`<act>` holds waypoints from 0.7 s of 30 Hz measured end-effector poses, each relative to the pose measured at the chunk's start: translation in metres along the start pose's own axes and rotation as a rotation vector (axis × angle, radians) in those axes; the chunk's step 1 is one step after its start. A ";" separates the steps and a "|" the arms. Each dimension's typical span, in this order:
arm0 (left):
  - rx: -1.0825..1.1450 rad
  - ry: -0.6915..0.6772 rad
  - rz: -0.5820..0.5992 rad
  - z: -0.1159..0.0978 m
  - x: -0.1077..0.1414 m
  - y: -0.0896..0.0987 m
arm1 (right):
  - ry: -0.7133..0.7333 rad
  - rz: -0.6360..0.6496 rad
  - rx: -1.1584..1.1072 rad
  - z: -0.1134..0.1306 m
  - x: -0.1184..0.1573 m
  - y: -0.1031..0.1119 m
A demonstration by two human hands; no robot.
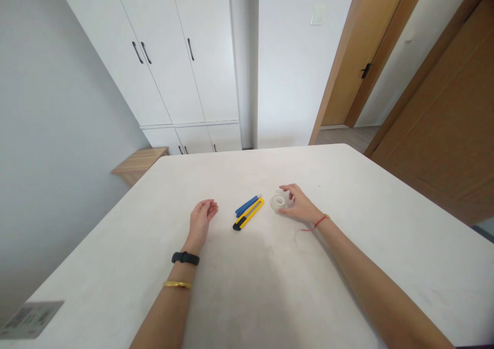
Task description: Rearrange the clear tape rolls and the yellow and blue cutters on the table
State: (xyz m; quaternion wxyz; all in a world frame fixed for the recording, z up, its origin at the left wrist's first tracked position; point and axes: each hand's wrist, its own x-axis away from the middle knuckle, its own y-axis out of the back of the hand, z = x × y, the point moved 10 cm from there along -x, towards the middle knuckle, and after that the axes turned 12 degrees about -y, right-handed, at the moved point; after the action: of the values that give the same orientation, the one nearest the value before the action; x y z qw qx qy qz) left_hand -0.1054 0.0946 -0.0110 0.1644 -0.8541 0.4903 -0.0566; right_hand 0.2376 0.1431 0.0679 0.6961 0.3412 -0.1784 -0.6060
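On the white table, my right hand point(299, 203) curves around the right side of a small roll of clear tape point(278, 202). Its thumb is at the roll's near edge, while the forefinger stands apart from the far edge, so the grasp is open. My left hand point(201, 216) rests on its side with loosely bent fingers and nothing visible in it. Between the hands lies a yellow and black utility knife point(249, 214). Touching or close beside it is a slim blue tool point(246, 205) with a pale tip, whose kind I cannot make out.
The white table point(239, 287) spreads out beneath both arms. A printed label point(33, 319) is at its near left corner. Beyond stand white cabinets point(185, 81) and a low wooden piece point(139, 162). Wooden doors point(443, 117) are at the right.
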 end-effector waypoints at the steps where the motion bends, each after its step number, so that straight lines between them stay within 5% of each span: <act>1: -0.009 -0.003 0.005 0.000 0.000 -0.001 | 0.026 -0.057 0.006 0.010 0.003 0.006; 4: -0.046 -0.020 0.021 -0.001 -0.001 -0.003 | 0.161 -0.079 0.058 0.054 0.022 -0.005; 7: -0.105 -0.056 0.049 -0.005 0.001 -0.007 | 0.279 0.108 0.193 0.095 0.048 -0.061; 11: -0.205 -0.129 0.146 -0.013 0.014 -0.025 | 0.262 0.165 0.364 0.109 0.069 -0.107; 16: -0.381 -0.330 0.413 -0.024 0.035 -0.067 | 0.267 0.196 0.336 0.101 0.092 -0.094; 21: -0.489 -0.344 0.407 -0.021 0.035 -0.068 | 0.221 0.197 0.285 0.077 0.125 -0.064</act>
State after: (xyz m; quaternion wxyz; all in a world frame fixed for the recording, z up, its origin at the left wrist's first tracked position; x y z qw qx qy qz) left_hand -0.0371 0.0915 0.0291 0.0434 -0.7500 0.6145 0.2408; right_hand 0.1660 0.0002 0.0570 0.7121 0.4813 -0.2174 -0.4626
